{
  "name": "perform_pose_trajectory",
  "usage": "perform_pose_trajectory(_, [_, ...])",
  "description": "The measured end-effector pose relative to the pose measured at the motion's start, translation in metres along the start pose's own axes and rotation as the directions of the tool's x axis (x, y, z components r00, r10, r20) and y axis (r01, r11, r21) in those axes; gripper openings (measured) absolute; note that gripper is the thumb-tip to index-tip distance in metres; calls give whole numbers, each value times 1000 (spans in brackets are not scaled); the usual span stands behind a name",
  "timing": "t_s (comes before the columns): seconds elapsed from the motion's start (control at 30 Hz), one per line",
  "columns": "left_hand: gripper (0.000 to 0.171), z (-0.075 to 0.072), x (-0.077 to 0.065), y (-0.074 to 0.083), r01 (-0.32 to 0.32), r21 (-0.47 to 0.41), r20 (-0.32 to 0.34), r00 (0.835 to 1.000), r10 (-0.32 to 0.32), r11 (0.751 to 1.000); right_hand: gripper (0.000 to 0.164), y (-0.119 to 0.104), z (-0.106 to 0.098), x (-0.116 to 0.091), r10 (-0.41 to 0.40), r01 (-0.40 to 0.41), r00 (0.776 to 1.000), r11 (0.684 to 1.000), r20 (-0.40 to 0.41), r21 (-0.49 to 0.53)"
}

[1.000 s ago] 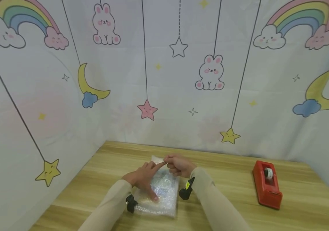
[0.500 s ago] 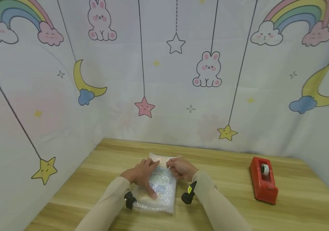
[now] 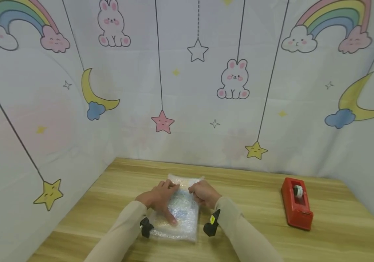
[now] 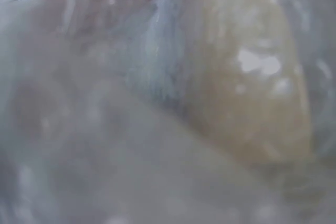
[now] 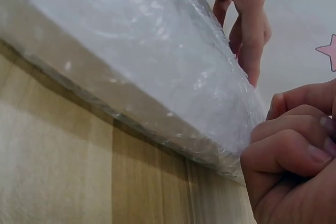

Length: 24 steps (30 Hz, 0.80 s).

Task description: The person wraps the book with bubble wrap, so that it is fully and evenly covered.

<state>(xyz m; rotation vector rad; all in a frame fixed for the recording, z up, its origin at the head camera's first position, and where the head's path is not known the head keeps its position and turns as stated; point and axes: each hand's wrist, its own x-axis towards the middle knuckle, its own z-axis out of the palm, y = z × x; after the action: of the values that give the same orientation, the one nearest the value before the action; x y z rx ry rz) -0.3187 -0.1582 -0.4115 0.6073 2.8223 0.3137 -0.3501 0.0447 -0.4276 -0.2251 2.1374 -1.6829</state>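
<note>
A flat bubble-wrap package [image 3: 183, 218] lies on the table, with pale bluish contents showing through the clear plastic. My left hand [image 3: 160, 200] rests spread over its left side, thumb toward the near end. At the upper right edge is my right hand [image 3: 205, 193], its fingers curled in and its knuckles right at the wrap. In the right wrist view those curled fingers [image 5: 289, 145] sit at the package's end, with no object showing in them. The left wrist view is filled by blurred wrap [image 4: 131, 156] and a beige patch beneath it.
A red tape dispenser [image 3: 296, 203] with a small white roll stands on the right of the wood-grain table [image 3: 249, 233]. Behind and beside the table hangs a white cloth [image 3: 193, 145] printed with stars, rabbits and rainbows.
My right hand has drawn away from my left fingertips, where they met at the package's far end, and now sits at its right edge. My left hand stays spread on the wrap.
</note>
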Motion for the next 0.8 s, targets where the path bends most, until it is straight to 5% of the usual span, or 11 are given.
perform_pose_trajectory(0.27, [132,0,0,-1,-49,-18,-33,998,48,999,44,6,2,2,-7,8,999,999,-33,45])
perform_pose_trajectory(0.53, [121,-4,0,1,-32,2,-7,999,32,999,44,8,4,3,4,-1,997,999,-72,43])
perform_pose_trajectory(0.8, [119,-5,-3,3,-15,-2,-1,1000,15,1000,33,1,1,0,2,-34,983,985,-184,-169])
